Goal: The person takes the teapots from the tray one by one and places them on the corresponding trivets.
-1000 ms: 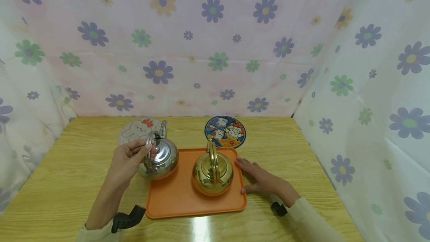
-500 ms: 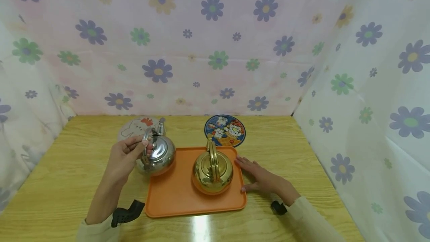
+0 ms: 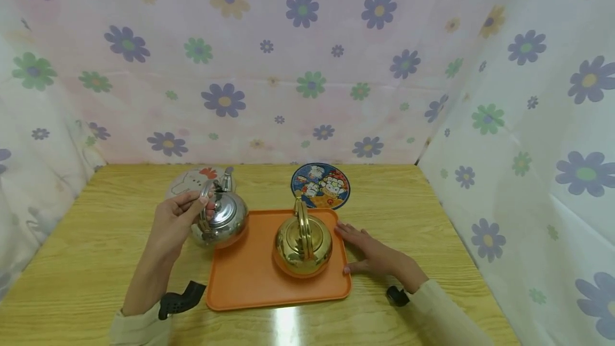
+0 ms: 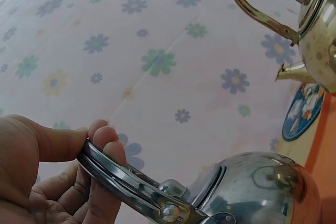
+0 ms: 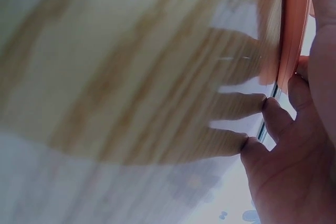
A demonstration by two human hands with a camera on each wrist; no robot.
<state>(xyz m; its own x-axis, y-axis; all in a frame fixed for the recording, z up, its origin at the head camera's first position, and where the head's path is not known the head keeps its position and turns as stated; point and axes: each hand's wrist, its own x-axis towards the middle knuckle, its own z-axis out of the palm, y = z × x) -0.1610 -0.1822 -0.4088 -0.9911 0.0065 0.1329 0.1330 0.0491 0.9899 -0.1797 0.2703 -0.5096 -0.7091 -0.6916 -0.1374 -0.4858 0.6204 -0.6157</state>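
Note:
My left hand (image 3: pixel 175 223) grips the arched handle of a silver kettle (image 3: pixel 226 223), thumb against fingers in the left wrist view. The kettle overlaps the left back corner of an orange tray (image 3: pixel 259 287), spout pointing away toward the back. On the tray's right part stands a gold kettle (image 3: pixel 312 260) with its handle upright; part of it also shows in the left wrist view. My right hand (image 3: pixel 377 255) lies spread at the tray's right edge, fingertips at the rim. In the right wrist view its fingers are relaxed and hold nothing.
A round rabbit-pattern mat (image 3: pixel 184 183) lies at the back left, partly covered by the silver kettle and left hand. A round blue cartoon mat (image 3: pixel 331 183) lies behind the tray. Flowered cloth (image 3: pixel 269 138) hangs behind the wooden table (image 3: pixel 399 202) and along its sides.
My left hand has carried the silver kettle slightly left and back, toward the rabbit-pattern mat. The right hand, gold kettle and tray stay in place; the head view shifts a little.

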